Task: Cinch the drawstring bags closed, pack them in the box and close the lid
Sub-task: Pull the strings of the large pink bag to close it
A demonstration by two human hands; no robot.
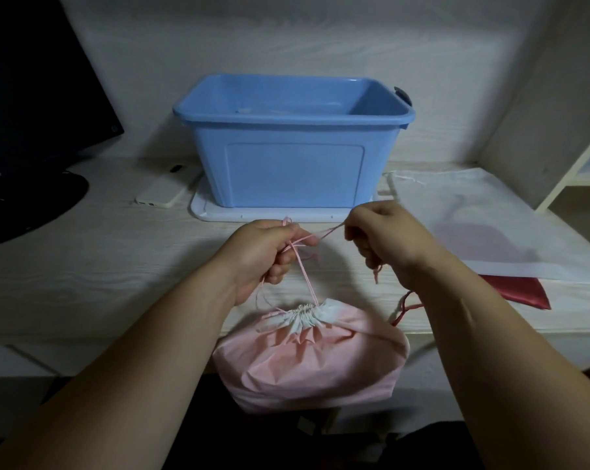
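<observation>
Nearest, below both hands, hangs the pink drawstring bag (314, 364), plump, its white-banded mouth gathered into tight pleats. Its pink cord (307, 279) runs up to the left hand (270, 256), which grips it in curled fingers; the right hand (388, 239) pinches another strand, pulled taut between the two. Right of the right hand lies a flat white bag (473, 212) over a red bag (524, 293). Beyond the hands, the open blue box (287, 157) stands on its white lid (198, 208).
</observation>
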